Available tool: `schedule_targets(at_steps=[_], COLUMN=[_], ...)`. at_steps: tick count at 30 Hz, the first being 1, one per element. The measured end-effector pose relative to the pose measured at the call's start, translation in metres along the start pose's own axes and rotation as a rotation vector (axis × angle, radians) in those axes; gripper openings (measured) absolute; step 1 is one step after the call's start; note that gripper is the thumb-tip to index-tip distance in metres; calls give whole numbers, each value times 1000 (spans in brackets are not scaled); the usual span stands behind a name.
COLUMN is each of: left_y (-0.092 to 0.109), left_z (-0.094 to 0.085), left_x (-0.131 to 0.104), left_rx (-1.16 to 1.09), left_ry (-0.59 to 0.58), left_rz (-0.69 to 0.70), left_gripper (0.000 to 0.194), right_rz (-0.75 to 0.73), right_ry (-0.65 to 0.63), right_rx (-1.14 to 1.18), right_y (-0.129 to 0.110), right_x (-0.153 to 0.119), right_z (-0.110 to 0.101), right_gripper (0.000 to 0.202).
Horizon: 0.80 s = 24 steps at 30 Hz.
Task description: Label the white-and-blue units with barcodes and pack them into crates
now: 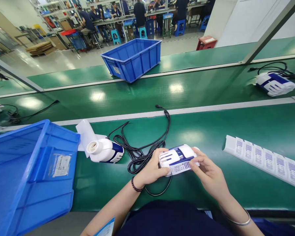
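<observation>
A: Setting, entry one: a factory hall; a long green desk point(236, 137) is laid in parallel lanes divided by pale strips. Seated workers are seen at benches far behind. Is the item in hand recorded?

B: Recorded. A white-and-blue appliance point(178, 158) is held over the near lane of the desk, close to its near edge. It is grasped by the left hand point(151, 168) at its vented end, fingers curled over the top. The right hand point(207, 172) is closed on the other end, its fingertips pressed to a printed label point(180, 167) on the side facing the wearer.

A: How is the step judged best done?

B: As a judgement only: the body should be kept steady by the left hand while the label is smoothed flat from one end to the other, so that no crease or bubble is left and the edges are kept square to the casing.

A: Surrounding stock?

B: A coiled black cable point(142, 150) is lain just beside the left hand, touching the desk. A second appliance point(104, 151) is laid further left, near a blue bin point(27, 173) at the near left corner. A strip of labels point(267, 160) is laid well right of the right hand. Another blue crate point(132, 57) is set at the far edge, and a third appliance point(275, 83) on the middle lane, far right.
</observation>
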<state>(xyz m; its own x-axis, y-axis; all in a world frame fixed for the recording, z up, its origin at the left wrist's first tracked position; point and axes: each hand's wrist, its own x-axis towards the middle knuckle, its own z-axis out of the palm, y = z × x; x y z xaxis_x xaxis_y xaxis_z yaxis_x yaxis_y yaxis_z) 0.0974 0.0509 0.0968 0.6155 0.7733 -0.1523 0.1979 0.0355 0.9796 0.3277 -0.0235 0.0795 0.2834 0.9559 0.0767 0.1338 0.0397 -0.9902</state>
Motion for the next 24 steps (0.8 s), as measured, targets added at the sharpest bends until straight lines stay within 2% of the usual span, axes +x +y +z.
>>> schedule_targets(at_steps=[24], left_y=[-2], left_z=[7], left_x=[1], left_rx=[42], left_ry=[65], left_rz=[3], left_gripper=[61], right_rz=[-57], right_ry=[-1], right_rx=[-74], right_y=[2], right_x=[-1], right_z=[0], right_gripper=[38])
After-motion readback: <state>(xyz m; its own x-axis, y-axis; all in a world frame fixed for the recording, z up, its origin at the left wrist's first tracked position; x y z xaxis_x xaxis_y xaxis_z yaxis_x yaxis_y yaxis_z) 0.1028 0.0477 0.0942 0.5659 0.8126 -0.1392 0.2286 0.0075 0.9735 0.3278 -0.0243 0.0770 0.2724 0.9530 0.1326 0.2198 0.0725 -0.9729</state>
